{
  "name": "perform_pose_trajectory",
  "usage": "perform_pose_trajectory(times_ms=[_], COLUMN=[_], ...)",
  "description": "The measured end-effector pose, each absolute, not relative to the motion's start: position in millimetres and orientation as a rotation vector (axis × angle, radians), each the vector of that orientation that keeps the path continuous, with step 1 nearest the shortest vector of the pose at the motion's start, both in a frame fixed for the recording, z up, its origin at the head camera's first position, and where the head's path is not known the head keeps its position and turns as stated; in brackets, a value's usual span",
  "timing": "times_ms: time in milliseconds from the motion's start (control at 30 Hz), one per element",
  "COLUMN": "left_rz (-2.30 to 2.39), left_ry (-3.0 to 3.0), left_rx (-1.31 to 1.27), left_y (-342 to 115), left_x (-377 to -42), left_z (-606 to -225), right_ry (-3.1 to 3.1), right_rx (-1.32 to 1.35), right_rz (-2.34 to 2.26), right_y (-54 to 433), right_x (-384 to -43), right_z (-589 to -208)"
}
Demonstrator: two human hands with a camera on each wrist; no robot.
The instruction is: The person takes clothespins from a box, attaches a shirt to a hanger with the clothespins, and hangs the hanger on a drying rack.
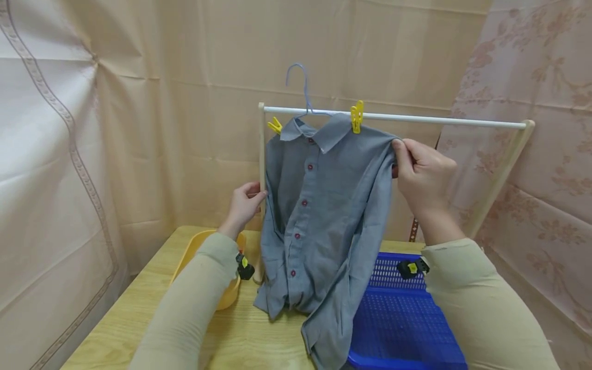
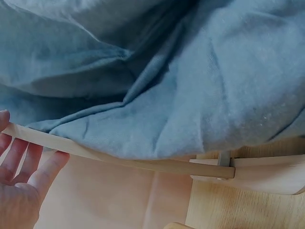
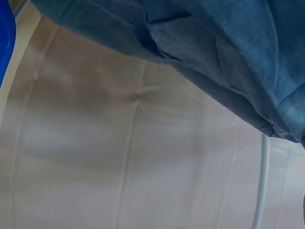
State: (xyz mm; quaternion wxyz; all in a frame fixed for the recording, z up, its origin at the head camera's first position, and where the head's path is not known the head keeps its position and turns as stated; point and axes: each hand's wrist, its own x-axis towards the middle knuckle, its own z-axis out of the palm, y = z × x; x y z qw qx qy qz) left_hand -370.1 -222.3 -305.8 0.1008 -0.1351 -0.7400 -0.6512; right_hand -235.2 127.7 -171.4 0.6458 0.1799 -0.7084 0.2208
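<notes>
A grey-blue button-up shirt (image 1: 339,174) hangs on a blue wire hanger (image 1: 305,90) in front of the drying rack's white rail (image 1: 430,118). The hanger's hook rises above the rail with its open end free. Yellow clothespins sit at both shoulders, one clothespin (image 1: 356,117) beside the collar and another clothespin (image 1: 275,125) at the left. My right hand (image 1: 425,174) pinches the shirt's right-side shoulder between thumb and fingers. With thumb and fingers on either side, my left hand (image 2: 24,186) holds the rack's wooden post (image 2: 119,160), next to the shirt (image 2: 238,71).
Under the shirt's right side lies a blue perforated basket (image 1: 402,329) on the wooden table (image 1: 250,339). A yellow container (image 1: 194,244) stands at the left, partly behind my left sleeve. The rack's right post (image 1: 501,177) slants down. Beige curtains (image 1: 185,128) hang behind.
</notes>
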Motion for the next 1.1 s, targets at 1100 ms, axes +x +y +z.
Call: perform_pose_trajectory(times_ms=[1100], left_rz=[-1.911], left_ry=[-2.202], left_rx=[-0.38], left_y=[-215.9], left_x=[-369.7], left_z=[-302.5], right_ry=[-1.668], right_rx=[0.373], right_rz=[0.69], right_y=[119.7], right_x=[-256.2], right_z=[-249.2])
